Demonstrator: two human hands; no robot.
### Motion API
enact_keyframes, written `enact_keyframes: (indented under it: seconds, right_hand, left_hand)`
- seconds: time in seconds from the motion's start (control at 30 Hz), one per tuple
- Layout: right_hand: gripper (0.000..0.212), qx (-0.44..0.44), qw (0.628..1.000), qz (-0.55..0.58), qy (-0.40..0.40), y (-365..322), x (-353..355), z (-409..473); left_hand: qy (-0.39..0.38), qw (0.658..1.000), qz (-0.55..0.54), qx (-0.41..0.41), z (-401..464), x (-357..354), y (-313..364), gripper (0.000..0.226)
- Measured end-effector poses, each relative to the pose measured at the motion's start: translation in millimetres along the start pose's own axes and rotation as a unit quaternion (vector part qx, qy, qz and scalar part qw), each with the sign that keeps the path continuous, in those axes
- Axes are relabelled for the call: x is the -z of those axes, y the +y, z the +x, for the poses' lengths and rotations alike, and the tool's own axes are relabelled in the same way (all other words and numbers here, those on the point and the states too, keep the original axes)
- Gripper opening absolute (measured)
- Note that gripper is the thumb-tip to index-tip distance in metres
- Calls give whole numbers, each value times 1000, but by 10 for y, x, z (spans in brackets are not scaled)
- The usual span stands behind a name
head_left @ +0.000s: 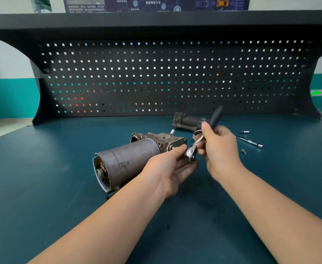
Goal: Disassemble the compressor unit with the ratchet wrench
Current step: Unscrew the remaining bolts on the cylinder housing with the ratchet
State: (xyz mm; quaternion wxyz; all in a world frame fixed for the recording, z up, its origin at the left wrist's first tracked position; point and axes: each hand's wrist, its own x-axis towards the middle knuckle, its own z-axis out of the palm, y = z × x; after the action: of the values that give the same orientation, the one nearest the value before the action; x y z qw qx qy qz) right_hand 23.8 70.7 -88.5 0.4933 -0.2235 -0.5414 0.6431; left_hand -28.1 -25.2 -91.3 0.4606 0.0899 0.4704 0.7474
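Right hand [218, 147] is motion-blurred, ratchet [191, 153] head half hidden between fingers; poster [156, 3] cut off up top.

Dark teal bench [42, 187] top, kinda matte with a few scuffs. Behind it stands a black pegboard [171, 77] back panel full of little square holes (light and bits of colour show through them), with curved cutouts at both sides. A black shelf [156, 18] runs across the top. The wall [7, 60] behind is white up high with a teal band lower down, and a dark blue poster [156, 3] hangs above the shelf.
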Motion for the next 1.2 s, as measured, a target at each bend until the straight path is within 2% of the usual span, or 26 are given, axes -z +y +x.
enact_keyframes:
  seconds: [0.03,0.1,0.17,0.2,0.27,0.33,0.4,0.43,0.47,0.53,0.57,0.6,0.67,0.7,0.73,0.8,0.87,0.9,0.93,0.97,1.0,1.03,1.1,1.13,1.2]
  right_hand:
    - [16,106,991,-74,-25,-56,-7,-44]
    - [13,276,937,-195,-94,-134,-15,-124]
    - [11,343,898,-240,-136,-127,-23,-172]
    - [11,336,902,-243,-120,-113,-30,-173]
    - [14,241,948,-201,-50,-88,-29,-111]
    - [14,36,997,-64,12,-54,1,-12]
    - [6,-148,983,99,42,-5,29,39]
    - [6,-176,975,129,49,9,33,40]
    - [7,-157,979,121,43,8,30,38]
    - [14,-2,1000,17,-6,-46,-4,-19]
    - [16,111,991,-57,-39,-98,-28,-78]
    - [17,222,963,-135,-71,-144,-52,-143]
    - [19,391,873,-261,-130,-147,-87,-253]
    - [20,428,844,-291,-138,-121,-100,-287]
    - [20,426,845,-296,-128,-103,-113,-304]
    - [19,326,912,-240,-65,-108,-124,-252]
    - [18,136,984,-111,7,-123,-103,-131]
    - [17,22,999,-26,33,-115,-75,-74]
    - [15,-77,994,55,48,-92,-45,-33]
    - [14,-141,982,113,57,-61,-28,-12]
    - [12,-160,976,135,59,-40,-20,-10]
    - [12,-134,982,121,48,-32,-18,-10]
    - [15,28,1000,-4,-6,-72,-35,-43]
    - [16,134,987,-83,-42,-116,-49,-82]
    - [18,317,915,-221,-113,-155,-83,-175]
  left_hand:
    - [-5,1000,2,3,-13,-4,0,16]
    - [-19,1000,-3,7,-36,-8,4,17]
    - [-22,1000,-14,8,-41,-8,17,16]
    - [-21,1000,-21,7,-40,-5,23,15]
    - [-17,999,-27,6,-34,-7,22,14]
    - [-7,1000,-15,5,-31,-15,7,14]
    - [-5,1000,-3,4,-29,-17,3,13]
    - [-5,1000,0,4,-27,-15,7,13]
    - [-4,1000,2,4,-25,-15,13,13]
    - [-7,1000,-3,2,-27,-19,18,15]
    - [-10,1000,-8,-2,-36,-22,16,16]
    - [-18,1000,-10,-5,-44,-23,16,17]
    - [-37,999,-7,-8,-45,-14,15,26]
    - [-38,999,-7,-9,-42,-9,16,29]
    - [-34,999,-7,-9,-38,-2,20,29]
    - [-21,1000,-13,-8,-35,-2,32,22]
    - [-11,1000,-17,-6,-45,-22,41,16]
    - [-7,1000,-15,-5,-42,-28,39,16]
    - [-4,1000,-11,-3,-37,-29,36,17]
    - [0,1000,-5,-1,-37,-32,34,17]
    - [1,1000,1,1,-32,-28,30,18]
    - [0,1000,6,3,-28,-26,25,19]
    - [-3,1000,17,4,-30,-26,16,23]
    - [-8,1000,21,1,-36,-22,14,23]
    - [-25,999,29,-4,-49,-11,18,20]
